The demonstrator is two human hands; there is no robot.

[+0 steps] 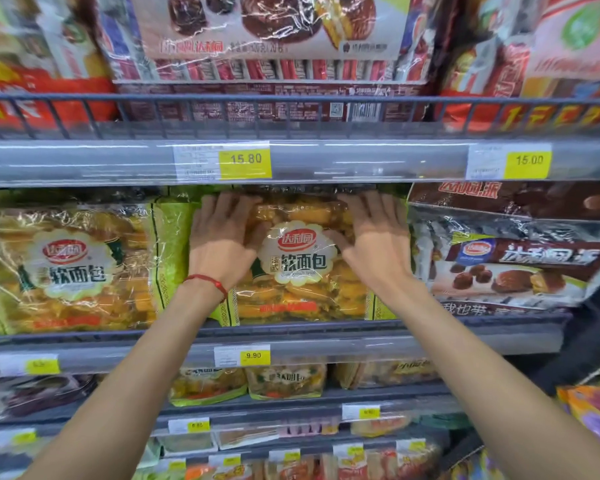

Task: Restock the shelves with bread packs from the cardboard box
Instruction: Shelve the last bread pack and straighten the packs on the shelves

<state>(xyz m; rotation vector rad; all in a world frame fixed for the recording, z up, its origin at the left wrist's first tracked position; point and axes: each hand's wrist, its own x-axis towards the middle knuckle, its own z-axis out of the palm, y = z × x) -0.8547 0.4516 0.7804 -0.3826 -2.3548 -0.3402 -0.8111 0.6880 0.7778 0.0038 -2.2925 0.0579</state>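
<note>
Yellow-green bread pack [298,292] stands upright on the middle shelf [465,327], between a matching pack [70,268] and brown cake packs [513,268]. Left hand [222,237] and right hand [374,233] press its front with flat, spread fingers [219,209], gripping nothing. If let go unseated, the slick film could let it tip forward over the low rail

Bright even light, glare on plastic wrap, blurred curved edges

Upper corners of bread pack [298,268] covered by left hand [222,237] and right hand [374,237]; its top edge tucked behind shelf rail [361,161]. Lower-left price label [42,365] blurred, unreadable. Frame top cuts off top-shelf packs [274,29].
</note>
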